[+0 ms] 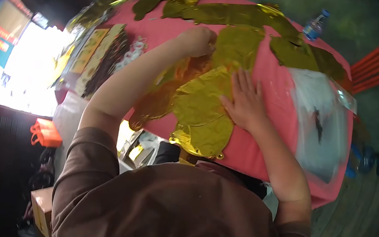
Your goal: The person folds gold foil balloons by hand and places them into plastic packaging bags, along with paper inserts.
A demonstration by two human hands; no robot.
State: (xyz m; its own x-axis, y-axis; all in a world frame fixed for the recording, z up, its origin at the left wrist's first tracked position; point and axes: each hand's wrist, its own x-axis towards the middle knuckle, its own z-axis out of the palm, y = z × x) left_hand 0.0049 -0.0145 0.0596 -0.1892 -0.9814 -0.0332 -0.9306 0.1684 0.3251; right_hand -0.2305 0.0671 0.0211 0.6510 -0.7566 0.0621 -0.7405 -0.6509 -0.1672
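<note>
A flat gold foil balloon lies in front of me on the pink-covered table, its lower end hanging near the front edge. My right hand is spread flat, its fingers resting at the balloon's right edge. My left hand is closed, its curled fingers pinching the left edge of the gold foil farther up; the fingertips are partly hidden. Another foil piece stretches away between the two hands. Beneath my left forearm, more foil shows an orange reflection.
Several gold foil pieces lie along the far edge of the table. A bottle stands at the back right. Clear plastic bags lie to the right. Stacked packs and small white items are at the left.
</note>
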